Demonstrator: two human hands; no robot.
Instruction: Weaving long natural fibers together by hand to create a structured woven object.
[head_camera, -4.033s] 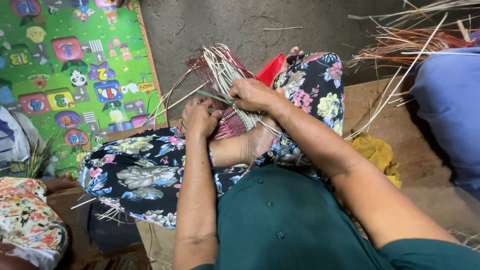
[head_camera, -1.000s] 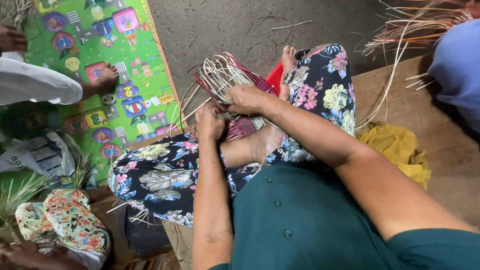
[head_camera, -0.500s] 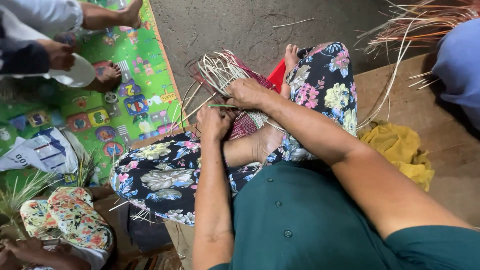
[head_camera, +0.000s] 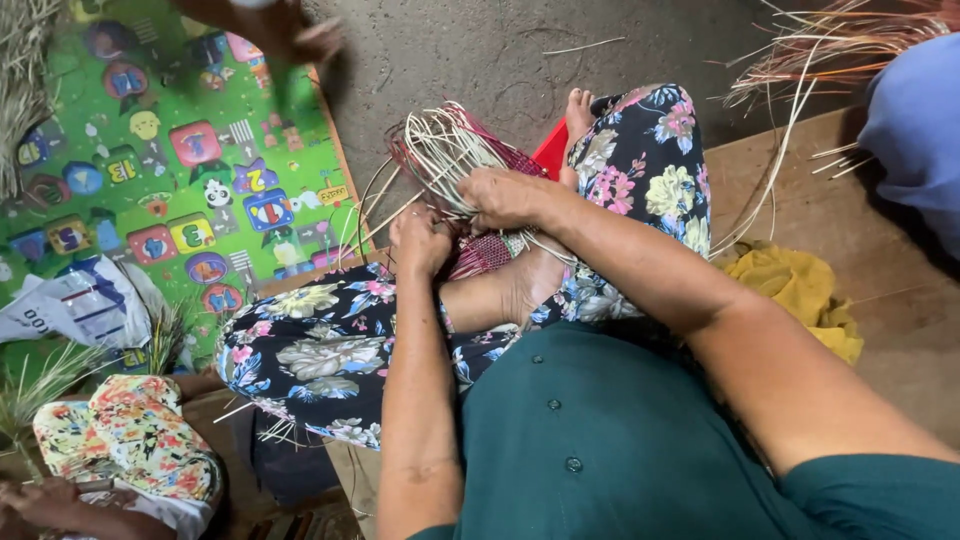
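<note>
A half-woven basket (head_camera: 470, 190) of pale and red strips is held at frame centre, above crossed legs in floral trousers (head_camera: 330, 350). Its loose strands are gripped by the closed right hand (head_camera: 510, 197); its edge is pinched by the left hand (head_camera: 420, 240).

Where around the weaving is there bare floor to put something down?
Bare grey floor lies between the green play mat and the loose straw bundle. Bare wooden boards lie beside the yellow cloth. The lap is crowded.
</note>
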